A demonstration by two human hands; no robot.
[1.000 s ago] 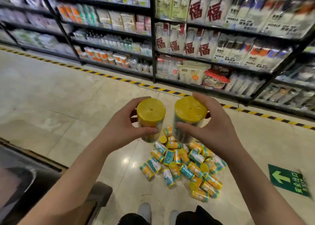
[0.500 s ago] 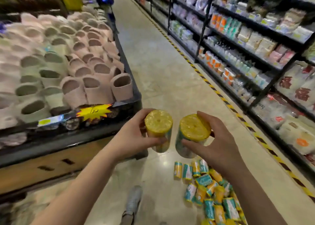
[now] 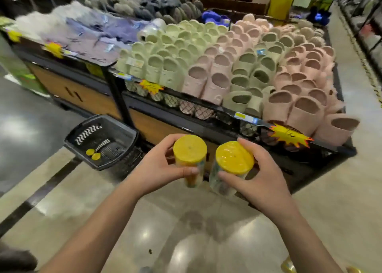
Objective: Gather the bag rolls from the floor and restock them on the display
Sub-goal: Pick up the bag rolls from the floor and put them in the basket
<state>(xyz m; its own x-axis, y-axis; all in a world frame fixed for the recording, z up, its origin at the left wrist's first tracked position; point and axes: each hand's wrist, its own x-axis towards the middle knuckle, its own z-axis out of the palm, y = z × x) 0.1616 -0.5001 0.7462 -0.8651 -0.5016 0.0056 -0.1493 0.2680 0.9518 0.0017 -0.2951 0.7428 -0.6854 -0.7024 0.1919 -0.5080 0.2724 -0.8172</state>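
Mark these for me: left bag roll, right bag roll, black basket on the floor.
left bag roll [image 3: 189, 148], head view, middle of its yellow top end.
right bag roll [image 3: 234, 158], head view, middle of its yellow top end.
black basket [image 3: 124, 161], head view, mesh side wall.

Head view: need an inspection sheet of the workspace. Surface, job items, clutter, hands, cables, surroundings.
Surface: glossy tiled floor, dark strip at left.
Job's things: two bag rolls side by side, yellow ends toward the camera: left roll, right roll.
Clutter: black basket beside the display, two small yellow-ended items inside; dark speck on the floor.
Grippers: left hand grips the left roll; right hand grips the right roll.
Cables: nothing seen.
Surroundings: display table of green and pink slippers, yellow starburst tag on its edge; shelving at far right, blurred.
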